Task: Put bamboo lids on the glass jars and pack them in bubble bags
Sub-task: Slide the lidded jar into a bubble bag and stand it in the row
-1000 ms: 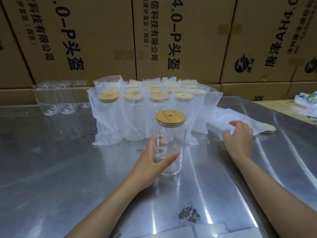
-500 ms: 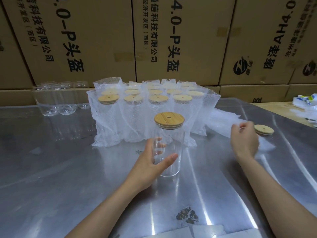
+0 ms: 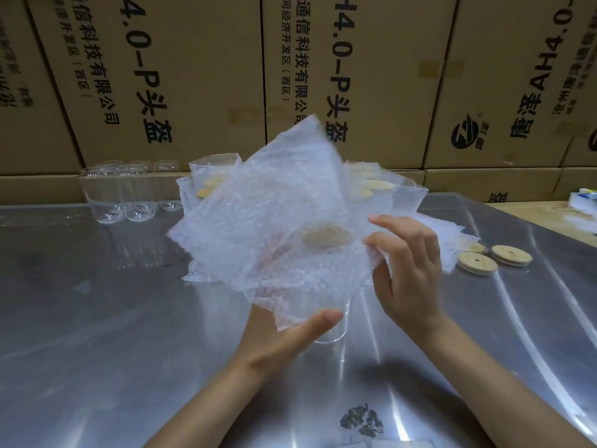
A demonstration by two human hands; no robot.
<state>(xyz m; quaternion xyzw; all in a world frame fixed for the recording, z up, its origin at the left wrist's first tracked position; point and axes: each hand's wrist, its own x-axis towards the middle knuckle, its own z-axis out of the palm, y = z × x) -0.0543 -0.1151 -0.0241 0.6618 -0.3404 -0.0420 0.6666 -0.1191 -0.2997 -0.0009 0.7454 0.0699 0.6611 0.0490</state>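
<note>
My right hand (image 3: 410,279) pinches the right edge of a clear bubble bag (image 3: 274,205) and holds it up, tilted, in front of a glass jar (image 3: 332,334). The jar stands on the steel table (image 3: 97,318); only its base shows below the bag. Its bamboo lid (image 3: 326,237) shows dimly through the bubble film. My left hand (image 3: 284,337) grips the jar low down, thumb in front, fingers hidden behind the bag.
Several lidded jars in bubble bags (image 3: 381,185) stand in rows behind. Empty glass jars (image 3: 129,195) sit at the back left. Two loose bamboo lids (image 3: 477,266) lie at the right beside flat bubble bags (image 3: 452,234). Cardboard cartons (image 3: 193,76) wall off the back.
My right hand has lifted a bubble bag off the pile at the right and brought it left, in front of the jar. My left hand stays on the jar.
</note>
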